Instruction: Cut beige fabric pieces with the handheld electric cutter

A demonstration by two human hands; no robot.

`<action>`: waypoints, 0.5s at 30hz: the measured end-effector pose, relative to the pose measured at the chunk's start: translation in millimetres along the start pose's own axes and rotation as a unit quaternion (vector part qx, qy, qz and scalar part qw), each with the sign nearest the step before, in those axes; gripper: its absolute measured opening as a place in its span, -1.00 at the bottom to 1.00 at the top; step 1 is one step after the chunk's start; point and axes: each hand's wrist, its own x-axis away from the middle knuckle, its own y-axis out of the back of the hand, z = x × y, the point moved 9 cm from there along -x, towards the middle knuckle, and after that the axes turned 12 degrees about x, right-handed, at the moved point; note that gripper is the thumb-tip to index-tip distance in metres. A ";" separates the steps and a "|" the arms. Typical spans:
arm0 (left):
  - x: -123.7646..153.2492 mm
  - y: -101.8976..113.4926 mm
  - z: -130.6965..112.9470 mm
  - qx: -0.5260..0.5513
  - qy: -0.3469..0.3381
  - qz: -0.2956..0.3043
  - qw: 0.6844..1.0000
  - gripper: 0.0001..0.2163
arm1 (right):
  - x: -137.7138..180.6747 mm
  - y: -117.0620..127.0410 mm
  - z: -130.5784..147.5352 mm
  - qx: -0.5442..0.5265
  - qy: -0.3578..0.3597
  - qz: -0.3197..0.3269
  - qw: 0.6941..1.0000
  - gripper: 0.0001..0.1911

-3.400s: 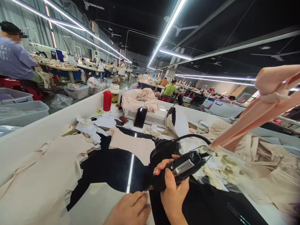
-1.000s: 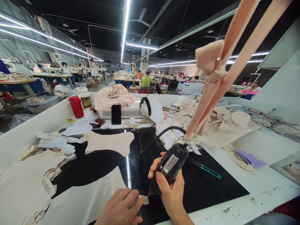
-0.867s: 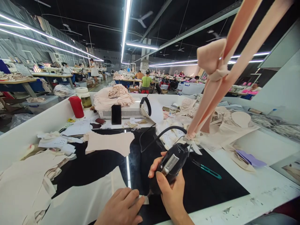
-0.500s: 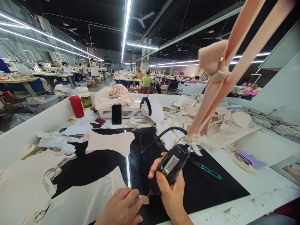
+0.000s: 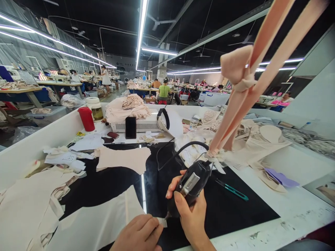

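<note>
A black hand-held electric tool (image 5: 200,173) with a silver plate on its side is gripped in my right hand (image 5: 193,216), fingers wrapped round the body. Its narrow tip points down at the end of a pale fabric strip (image 5: 162,222). My left hand (image 5: 141,232) has its fingers together on that strip, close to the tip; the fingertips are partly hidden. The strip appears to run from a large cream fabric piece (image 5: 94,219) on the black mat (image 5: 232,214). Knotted pink fabric straps (image 5: 232,104) reach from above to the tool's top, where a black cable also leaves it.
Teal thread snips (image 5: 232,191) lie right of the tool. A cut fabric panel (image 5: 123,158) rests at the mat's back. Fabric piles (image 5: 28,205) lie left. Behind are a phone (image 5: 131,127), a red cup (image 5: 86,119) and a white box (image 5: 146,122). Other people sit at sewing tables beyond.
My left hand has drawn slightly down and its fingers are more curled and closer together. The tool and my right hand have hardly moved.
</note>
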 end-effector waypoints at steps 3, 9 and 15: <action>5.2 -5.3 5.5 -0.007 0.017 0.003 1.000 -0.58 | -0.9 -0.6 -0.2 -0.004 0.009 0.004 1.000 -0.63; 12.7 -15.8 10.3 -0.014 0.021 0.041 0.999 -0.72 | -2.3 -1.9 -2.0 -0.009 0.006 0.005 1.000 -0.61; 9.7 -14.8 10.8 -0.005 0.025 0.025 0.999 -0.72 | -1.2 -1.5 -2.1 -0.003 0.004 0.001 1.000 -0.62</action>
